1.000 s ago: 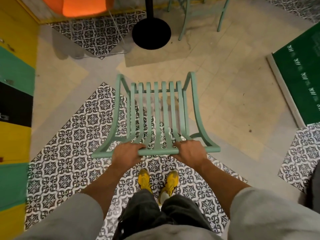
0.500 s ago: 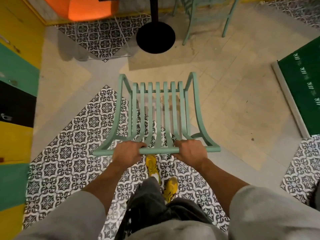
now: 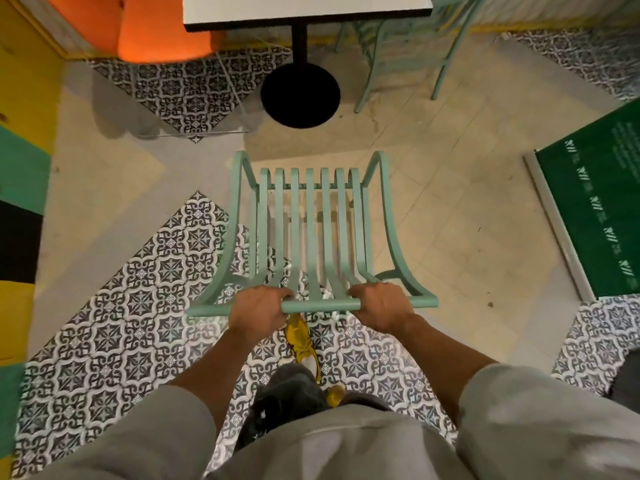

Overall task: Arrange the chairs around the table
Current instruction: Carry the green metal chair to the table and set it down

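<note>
A mint-green slatted metal chair (image 3: 313, 230) is right in front of me, its seat pointing towards the table. My left hand (image 3: 258, 311) and my right hand (image 3: 381, 304) both grip the top rail of its backrest, left and right of the middle. The table (image 3: 304, 8) has a white top with a dark edge and a black post on a round black base (image 3: 300, 95); it stands ahead, a short way beyond the chair's front. A second mint-green chair (image 3: 405, 64) stands at the table's right side.
An orange seat (image 3: 156, 32) sits left of the table. A yellow, green and black wall (image 3: 20, 174) runs along the left. A green sign board (image 3: 595, 202) lies on the floor at right. My yellow shoes (image 3: 303, 337) are under the chair's back.
I have walked forward with the chair held in both hands. The table's base has come closer and its white top has come into view. My grip is unchanged.
</note>
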Tool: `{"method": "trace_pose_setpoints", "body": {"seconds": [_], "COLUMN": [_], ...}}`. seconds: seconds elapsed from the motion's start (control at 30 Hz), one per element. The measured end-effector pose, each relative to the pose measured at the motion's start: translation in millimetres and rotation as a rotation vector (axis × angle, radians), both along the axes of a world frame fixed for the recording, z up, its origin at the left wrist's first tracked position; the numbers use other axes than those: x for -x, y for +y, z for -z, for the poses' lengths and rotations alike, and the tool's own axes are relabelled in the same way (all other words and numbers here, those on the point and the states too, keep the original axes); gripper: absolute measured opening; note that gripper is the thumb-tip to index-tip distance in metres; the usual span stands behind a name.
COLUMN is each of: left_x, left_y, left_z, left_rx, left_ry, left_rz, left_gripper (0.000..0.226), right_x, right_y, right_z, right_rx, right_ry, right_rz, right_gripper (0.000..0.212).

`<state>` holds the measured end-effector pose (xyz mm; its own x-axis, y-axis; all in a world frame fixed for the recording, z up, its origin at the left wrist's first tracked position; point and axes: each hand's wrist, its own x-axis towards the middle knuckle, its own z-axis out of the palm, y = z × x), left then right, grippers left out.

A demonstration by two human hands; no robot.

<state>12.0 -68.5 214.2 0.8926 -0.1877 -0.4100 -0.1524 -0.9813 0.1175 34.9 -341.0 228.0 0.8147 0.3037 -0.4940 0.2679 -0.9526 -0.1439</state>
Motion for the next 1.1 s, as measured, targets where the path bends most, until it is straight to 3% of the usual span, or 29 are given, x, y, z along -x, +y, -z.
{"method": "trace_pose_setpoints", "body": {"seconds": [0.2, 0.63, 0.93, 1.1], "left_x": [-36.4, -109.3, -177.8, -213.4], "left_y": [1.9, -11.6, -39.7, -54.1], "left_z": [-2.6, -4.1, -15.0, -16.3], "left_rx": [0.014, -0.002, 0.036, 0.02], "left_ry": [0.007, 0.032, 0.136, 0.084], "left_rz": [0.023, 0.032, -0.081, -0.131], "left_gripper": [0.046, 0.04, 0.049, 0.049], "right_x": [-35.7, -103.8, -178.7, -223.1], "right_y": [2.8, -11.2, -37.6, -49.8], "right_z": [-5.5, -3.3, -4.5, -2.5], "right_rx": [0.043, 0.075, 0.022, -0.013], "right_ry": [0.015, 0.004, 0.0, -0.017], "right_rz": [0.009, 0.016, -0.061, -0.105], "right_gripper": [0.046, 0.046, 0.049, 0.051]}}
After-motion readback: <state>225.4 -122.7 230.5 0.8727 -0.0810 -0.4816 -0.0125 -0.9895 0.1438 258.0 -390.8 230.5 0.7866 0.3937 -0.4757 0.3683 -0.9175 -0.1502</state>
